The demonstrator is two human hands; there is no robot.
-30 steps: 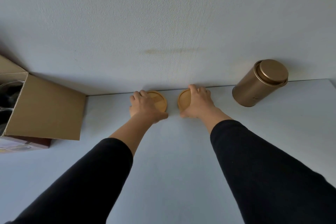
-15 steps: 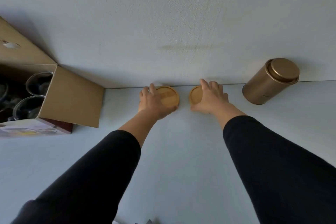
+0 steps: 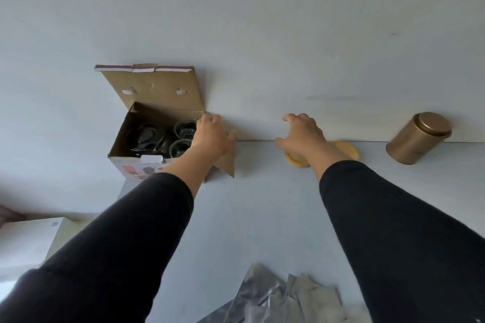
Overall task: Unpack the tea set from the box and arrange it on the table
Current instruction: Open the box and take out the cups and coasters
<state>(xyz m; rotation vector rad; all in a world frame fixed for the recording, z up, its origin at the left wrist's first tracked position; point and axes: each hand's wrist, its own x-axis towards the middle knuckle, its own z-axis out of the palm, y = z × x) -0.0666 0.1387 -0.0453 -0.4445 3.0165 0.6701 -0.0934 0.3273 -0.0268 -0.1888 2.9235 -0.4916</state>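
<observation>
Two hands empty: left hand point(image 3: 211, 136) over box point(image 3: 147, 115), label unreadable.

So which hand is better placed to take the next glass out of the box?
Probably the left hand: it is at the open box, right beside the glasses. The right hand hovers over the wooden coasters, away from the box.

Soft even daylight, wide-angle edge warp
</observation>
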